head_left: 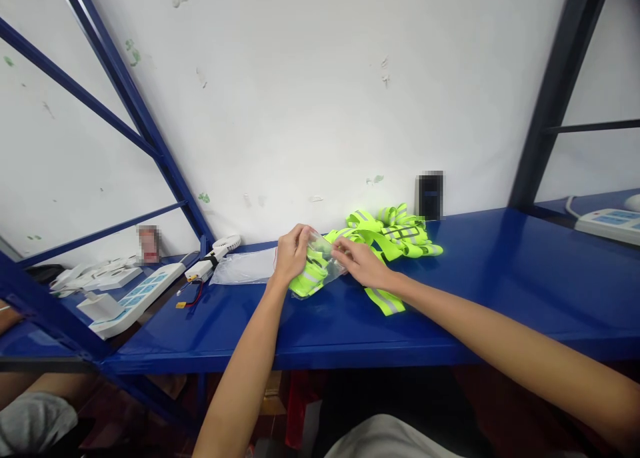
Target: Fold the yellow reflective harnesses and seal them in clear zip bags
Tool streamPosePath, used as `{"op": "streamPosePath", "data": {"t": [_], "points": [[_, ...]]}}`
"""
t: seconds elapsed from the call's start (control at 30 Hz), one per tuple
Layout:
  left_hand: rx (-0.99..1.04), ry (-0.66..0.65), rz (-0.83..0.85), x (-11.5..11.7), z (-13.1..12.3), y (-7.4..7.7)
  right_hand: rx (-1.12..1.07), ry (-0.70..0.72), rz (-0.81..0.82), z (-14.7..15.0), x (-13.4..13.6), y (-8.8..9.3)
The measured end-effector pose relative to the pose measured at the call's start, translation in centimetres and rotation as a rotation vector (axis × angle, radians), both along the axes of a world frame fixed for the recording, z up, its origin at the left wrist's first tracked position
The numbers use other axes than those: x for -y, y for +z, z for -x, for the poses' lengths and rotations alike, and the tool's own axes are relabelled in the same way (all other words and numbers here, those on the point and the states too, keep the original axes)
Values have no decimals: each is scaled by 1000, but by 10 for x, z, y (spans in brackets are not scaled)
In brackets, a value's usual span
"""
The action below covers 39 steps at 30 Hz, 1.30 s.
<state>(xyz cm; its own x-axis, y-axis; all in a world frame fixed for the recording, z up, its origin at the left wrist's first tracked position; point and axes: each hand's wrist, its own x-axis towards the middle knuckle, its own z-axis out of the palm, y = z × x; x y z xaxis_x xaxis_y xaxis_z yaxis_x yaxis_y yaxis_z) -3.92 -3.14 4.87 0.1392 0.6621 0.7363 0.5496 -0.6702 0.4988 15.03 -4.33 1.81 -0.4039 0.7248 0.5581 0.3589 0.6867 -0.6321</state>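
Bag (pixel 324 263) of crinkly clear plastic

Blue shelf (pixel 500 271) carries a neon vest pile (pixel 400 235), clear bags (pixel 245 268) left of it, a dark box (pixel 430 195) just behind

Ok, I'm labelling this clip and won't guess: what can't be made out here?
Head view:
Dark box by the wall: blurred out.
Small item at far left: blurred out.
Right power strip: cut off by the frame edge.
Vest in the clear bag: partly covered by the left hand and right hand.
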Motion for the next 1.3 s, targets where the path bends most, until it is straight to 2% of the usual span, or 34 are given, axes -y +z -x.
{"op": "streamPosePath", "data": {"t": [0.1, 0.17, 0.27, 0.37, 0.47, 0.53, 0.57, 0.63, 0.7, 0.8, 0.93, 1.0, 1.1, 1.2, 1.3], "points": [[23, 65, -109, 1, -2, 1, -40, 114, 150, 7, -1, 3], [98, 138, -186, -2, 5, 4, -141, 194, 286, 16, -4, 6], [299, 305, -288, -10, 34, 12, -351, 203, 397, 39, -17, 19], [394, 539, -382, -18, 79, 13, -531, 238, 494, 76, -42, 39], [358, 751, -424, -25, 117, 2, -529, 95, 594, 113, -72, 57], [175, 792, -326, -29, 129, -8, -293, -73, 535, 125, -88, 64], [52, 789, -252, -31, 131, -13, -146, -146, 426, 124, -94, 65], [-186, 759, -96, -35, 127, -22, -72, -189, 311, 110, -99, 66], [-367, 711, 43, -39, 119, -28, -30, -192, 213, 83, -98, 65], [-532, 643, 235, -42, 110, -35, 196, -237, -26, 34, -90, 66], [-632, 620, 393, -43, 113, -39, 303, -499, -125, -20, -75, 62], [-635, 649, 354, -41, 114, -38, 276, -574, -161, -38, -67, 55], [-587, 630, 171, -36, 102, -30, 349, -455, -175, -55, -58, 40], [-565, 387, 8, -30, 70, -25, 443, -306, -201, -61, -55, 24], [-667, 95, -30, -33, 30, -30, 512, -197, -191, -57, -53, 12]]}}
